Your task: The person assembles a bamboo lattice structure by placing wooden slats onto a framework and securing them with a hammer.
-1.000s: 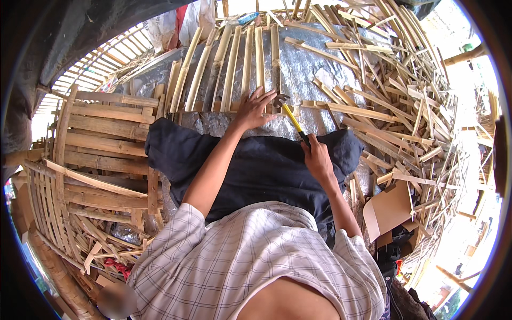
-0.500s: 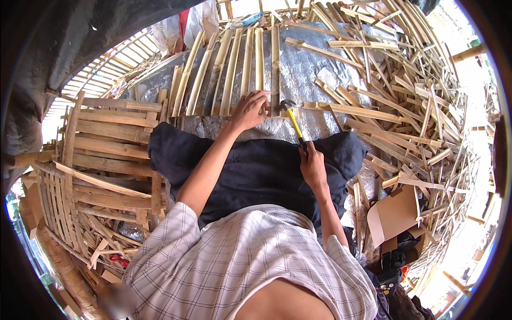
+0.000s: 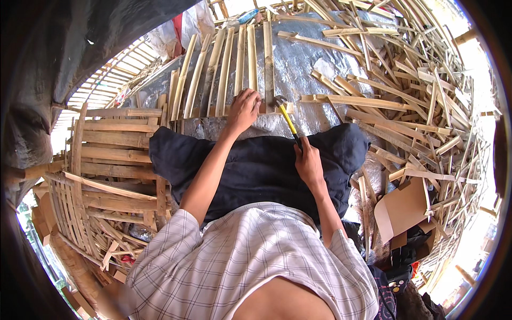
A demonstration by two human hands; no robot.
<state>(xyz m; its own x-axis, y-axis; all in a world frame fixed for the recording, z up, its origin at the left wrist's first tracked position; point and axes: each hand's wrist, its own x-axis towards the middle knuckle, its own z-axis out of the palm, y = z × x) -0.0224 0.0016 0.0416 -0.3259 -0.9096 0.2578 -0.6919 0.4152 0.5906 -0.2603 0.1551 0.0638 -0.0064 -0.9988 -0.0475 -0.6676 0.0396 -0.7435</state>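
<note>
My right hand is closed round the dark grip of a hammer with a yellow handle. The hammer's dark head is up by the near end of the rightmost bamboo slat. My left hand has its fingers bent together over the near end of another bamboo slat; what they pinch, if anything, is hidden. Several slats run away from me side by side, their near ends along a bamboo crosspiece. Dark cloth covers my lap just in front of them.
Loose bamboo strips lie heaped on the right, beyond a shiny silvery sheet. On the left stands a slatted bamboo panel. An open cardboard box sits at the near right. Dark sheeting hangs at the upper left.
My left hand's fingers have curled in more over the slat end. The hammer and my right hand have shifted slightly left, and the whole view has turned a little.
</note>
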